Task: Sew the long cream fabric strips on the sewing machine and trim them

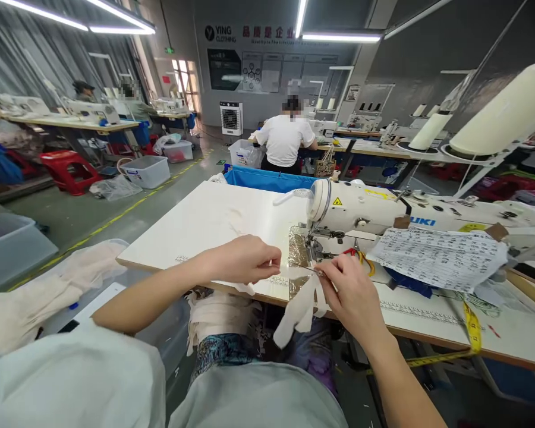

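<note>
My right hand (pixel 350 291) is closed on a small metal tool, its thin tip pointing left, with pale fabric pieces (pixel 301 306) hanging at its fingertips over the table's front edge. Just left of it, my left hand (pixel 249 260) hovers over the white tabletop with fingers pinched together; what they hold, if anything, is too small to make out. Both hands are in front of the needle area of a white sewing machine (pixel 361 205). Red-handled scissors (pixel 361 258) lie behind my right hand.
A paper with writing (pixel 441 258) rests against the machine. A yellow tape measure (pixel 472 327) hangs over the front edge at right. Pale cloth (pixel 49 291) lies at left. Large thread cones (pixel 503 110) stand at upper right. A person in white (pixel 283 139) sits ahead.
</note>
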A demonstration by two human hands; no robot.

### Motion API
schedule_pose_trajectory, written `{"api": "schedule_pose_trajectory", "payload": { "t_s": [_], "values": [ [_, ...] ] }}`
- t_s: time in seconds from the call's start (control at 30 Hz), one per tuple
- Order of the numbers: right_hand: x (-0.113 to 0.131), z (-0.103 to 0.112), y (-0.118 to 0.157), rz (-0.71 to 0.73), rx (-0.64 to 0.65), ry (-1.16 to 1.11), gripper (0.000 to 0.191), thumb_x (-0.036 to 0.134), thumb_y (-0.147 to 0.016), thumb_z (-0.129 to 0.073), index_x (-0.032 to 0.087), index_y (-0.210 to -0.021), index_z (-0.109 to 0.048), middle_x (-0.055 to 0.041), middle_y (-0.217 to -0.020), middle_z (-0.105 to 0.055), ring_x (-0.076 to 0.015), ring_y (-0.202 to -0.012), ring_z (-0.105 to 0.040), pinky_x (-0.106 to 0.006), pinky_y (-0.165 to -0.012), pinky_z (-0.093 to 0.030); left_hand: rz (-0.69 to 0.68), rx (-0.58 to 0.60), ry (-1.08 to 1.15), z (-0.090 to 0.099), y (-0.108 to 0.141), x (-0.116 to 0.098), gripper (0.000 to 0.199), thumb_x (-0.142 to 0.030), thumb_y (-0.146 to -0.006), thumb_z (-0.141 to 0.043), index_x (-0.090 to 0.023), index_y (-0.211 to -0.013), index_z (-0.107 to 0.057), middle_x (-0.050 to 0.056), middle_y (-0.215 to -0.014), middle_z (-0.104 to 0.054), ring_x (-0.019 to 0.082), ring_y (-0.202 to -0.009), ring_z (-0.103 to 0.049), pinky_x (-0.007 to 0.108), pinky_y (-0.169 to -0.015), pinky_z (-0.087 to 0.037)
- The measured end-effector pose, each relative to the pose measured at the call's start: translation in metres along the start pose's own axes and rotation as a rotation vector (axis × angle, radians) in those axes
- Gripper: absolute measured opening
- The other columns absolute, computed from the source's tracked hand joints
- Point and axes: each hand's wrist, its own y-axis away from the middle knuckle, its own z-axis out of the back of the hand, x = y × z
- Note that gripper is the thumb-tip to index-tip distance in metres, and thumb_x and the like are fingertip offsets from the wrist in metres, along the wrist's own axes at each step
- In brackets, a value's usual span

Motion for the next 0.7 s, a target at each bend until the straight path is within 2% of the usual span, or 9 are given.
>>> {"api": "schedule_pose_trajectory", "payload": {
  "t_s": [0.1,0.17,0.27,0.33,0.4,0.47,0.53,0.6,0.7],
  "values": [
    [-0.007,-0.006,0.011,-0.233,0.000,-0.135,0.032,0.043,-0.096,-0.044,0.021,-0.096,-0.067,-0.0048,-0.069,-0.062,-0.0212,-0.066,-0.057,-0.031,-0.060,-0.041,-0.018,-0.061,-0.177,-0.029,0.013,-0.017,0.019,-0.028,-0.098,-0.047,-0.018,-0.098,-0.063,0.003,-0.066,-0.067,0.017,-0.058,-0.062,0.025,-0.052,-0.034],
    [-0.007,-0.008,0.017,-0.419,0.007,-0.444,0.035,0.052,-0.091,-0.051,0.021,-0.095,-0.064,-0.0039,-0.069,-0.065,-0.0196,-0.061,-0.059,-0.031,-0.059,-0.047,-0.102,0.032,-0.175,-0.051,0.021,-0.025,0.023,-0.036,-0.098,-0.048,-0.018,-0.105,-0.063,0.005,-0.072,-0.069,0.019,-0.062,-0.064,0.026,-0.052,-0.034],
    [-0.001,-0.008,0.023,-0.614,0.023,-0.940,0.038,0.055,-0.077,-0.066,0.020,-0.092,-0.063,-0.0085,-0.089,-0.073,-0.0237,-0.079,-0.068,-0.035,-0.069,-0.055,-0.235,0.168,-0.051,-0.075,0.024,-0.025,0.030,-0.043,-0.095,-0.054,-0.018,-0.108,-0.064,0.006,-0.080,-0.071,0.020,-0.068,-0.066,0.026,-0.054,-0.038],
    [0.006,-0.007,0.028,-0.687,0.072,-1.164,0.037,0.050,-0.070,-0.071,0.020,-0.089,-0.063,-0.0093,-0.089,-0.074,-0.0254,-0.082,-0.070,-0.036,-0.071,-0.056,-0.205,0.093,0.101,-0.081,0.018,-0.016,0.027,-0.040,-0.097,-0.049,-0.019,-0.102,-0.066,0.005,-0.083,-0.071,0.018,-0.071,-0.065,0.025,-0.060,-0.041],
    [0.014,-0.004,0.033,-0.711,0.161,-1.284,0.036,0.048,-0.070,-0.072,0.018,-0.089,-0.063,-0.0081,-0.080,-0.073,-0.0210,-0.063,-0.067,-0.032,-0.059,-0.054,-0.138,-0.081,0.314,-0.081,0.006,-0.007,0.029,-0.035,-0.099,-0.041,-0.019,-0.100,-0.065,0.005,-0.091,-0.071,0.017,-0.081,-0.064,0.026,-0.071,-0.045],
    [0.021,0.000,0.038,-0.684,0.271,-1.301,0.036,0.050,-0.075,-0.071,0.018,-0.089,-0.062,-0.0058,-0.073,-0.071,-0.0117,-0.042,-0.052,-0.026,-0.044,-0.042,-0.154,-0.167,0.552,-0.083,-0.010,-0.003,0.030,-0.036,-0.099,-0.039,-0.018,-0.106,-0.063,0.008,-0.107,-0.069,0.018,-0.098,-0.062,0.028,-0.085,-0.047],
    [0.025,0.006,0.043,-0.626,0.385,-1.267,0.038,0.054,-0.080,-0.069,0.018,-0.089,-0.060,-0.0037,-0.071,-0.069,-0.0058,-0.035,-0.038,-0.022,-0.037,-0.030,-0.261,-0.053,0.791,-0.089,-0.026,-0.005,0.032,-0.039,-0.099,-0.040,-0.018,-0.106,-0.063,0.008,-0.113,-0.068,0.018,-0.107,-0.059,0.030,-0.097,-0.046],
    [0.024,0.014,0.048,-0.586,0.467,-1.219,0.040,0.057,-0.084,-0.067,0.018,-0.091,-0.059,-0.0013,-0.070,-0.066,-0.0038,-0.035,-0.033,-0.020,-0.036,-0.025,-0.371,0.175,0.992,-0.100,-0.039,-0.010,0.042,-0.046,-0.101,-0.036,-0.017,-0.094,-0.065,0.007,-0.095,-0.070,0.018,-0.098,-0.062,0.032,-0.099,-0.045],
    [0.014,0.026,0.056,-0.607,0.497,-1.121,0.040,0.058,-0.089,-0.063,0.018,-0.097,-0.059,0.0036,-0.060,-0.056,-0.0048,-0.038,-0.031,-0.019,-0.038,-0.024,-0.356,0.371,1.210,-0.116,-0.049,-0.012,0.046,-0.057,-0.097,-0.044,-0.017,-0.082,-0.062,0.001,-0.060,-0.060,0.016,-0.067,-0.060,0.030,-0.079,-0.051]
  ]
}}
